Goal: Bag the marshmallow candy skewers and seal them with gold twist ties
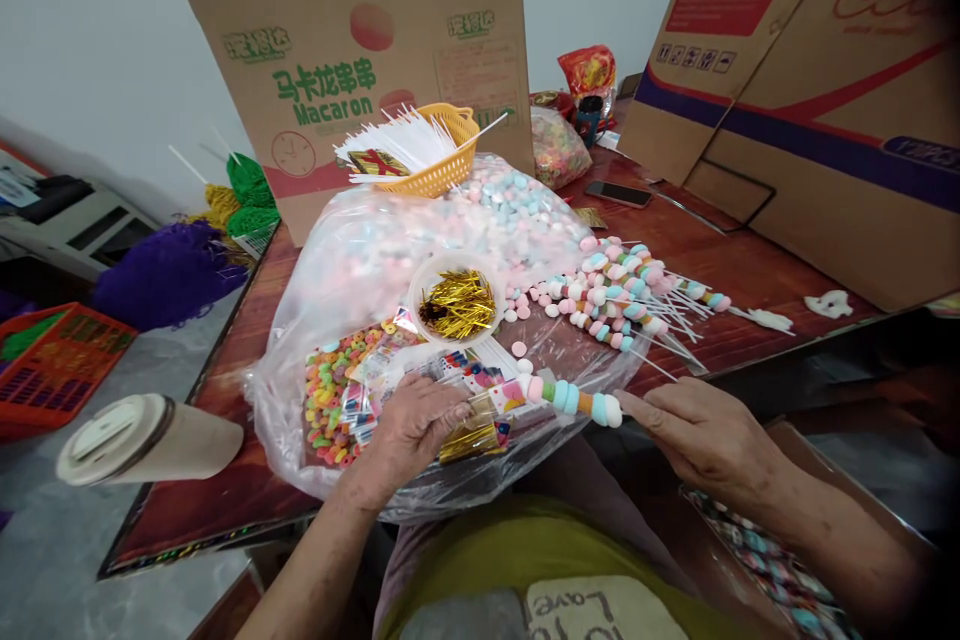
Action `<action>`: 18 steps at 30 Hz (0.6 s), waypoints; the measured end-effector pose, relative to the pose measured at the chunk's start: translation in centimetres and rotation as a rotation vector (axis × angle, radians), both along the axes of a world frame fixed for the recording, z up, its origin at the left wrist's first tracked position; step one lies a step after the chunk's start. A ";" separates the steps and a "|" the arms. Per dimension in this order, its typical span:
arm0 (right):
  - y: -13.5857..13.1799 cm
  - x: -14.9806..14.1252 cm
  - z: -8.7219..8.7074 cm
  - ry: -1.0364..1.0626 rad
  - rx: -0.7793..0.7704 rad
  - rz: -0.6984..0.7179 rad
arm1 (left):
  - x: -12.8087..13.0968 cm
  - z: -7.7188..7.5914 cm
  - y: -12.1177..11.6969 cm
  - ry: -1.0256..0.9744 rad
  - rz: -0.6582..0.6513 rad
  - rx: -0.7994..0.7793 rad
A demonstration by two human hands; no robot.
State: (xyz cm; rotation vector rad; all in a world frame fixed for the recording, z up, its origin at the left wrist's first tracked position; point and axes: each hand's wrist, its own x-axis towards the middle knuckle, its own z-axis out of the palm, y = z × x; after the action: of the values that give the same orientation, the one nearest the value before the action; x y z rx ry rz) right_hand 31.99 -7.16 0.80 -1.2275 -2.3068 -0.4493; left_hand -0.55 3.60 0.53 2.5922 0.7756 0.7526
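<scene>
Both hands are working over a large clear plastic bag (279,425): the right hand (703,432) is pinching one end of a slim stick threaded with puffy pink, white, blue, green and brown sweets (574,398), which is sitting crosswise between the hands. Fingers curled, the left hand (420,420) is hovering over or touching a flat bundle of shiny gold strips (474,438); whether it is gripping anything, I cannot tell. Small multicoloured ring-shaped sweets (330,405) are lying to its left, and a round translucent tub (417,284) is holding short gold ties (459,306) just beyond. Similar loaded sticks (622,288) are lying heaped near the right hand, toward the reddish-brown table's (772,270) far side.
</scene>
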 end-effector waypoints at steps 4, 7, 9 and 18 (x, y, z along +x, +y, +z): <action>0.0 -0.1 0.2 0.038 0.054 -0.044 | 0.3 0.4 -0.5 0.060 0.024 -0.069; -0.3 -0.3 0.1 0.093 0.082 -0.078 | 0.2 0.5 -0.8 -0.020 0.066 -0.154; -0.5 -0.4 0.0 0.134 0.093 -0.112 | 0.1 0.8 -1.0 -0.080 0.048 -0.191; -0.7 -1.2 0.1 0.091 0.143 -0.091 | 0.4 1.5 -1.3 -0.155 0.028 -0.246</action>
State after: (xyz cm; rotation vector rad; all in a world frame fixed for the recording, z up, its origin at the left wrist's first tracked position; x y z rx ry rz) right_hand 30.75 -7.85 0.94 -1.2595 -2.1107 -0.5689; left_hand -0.14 2.34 2.00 2.2806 0.8033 0.8011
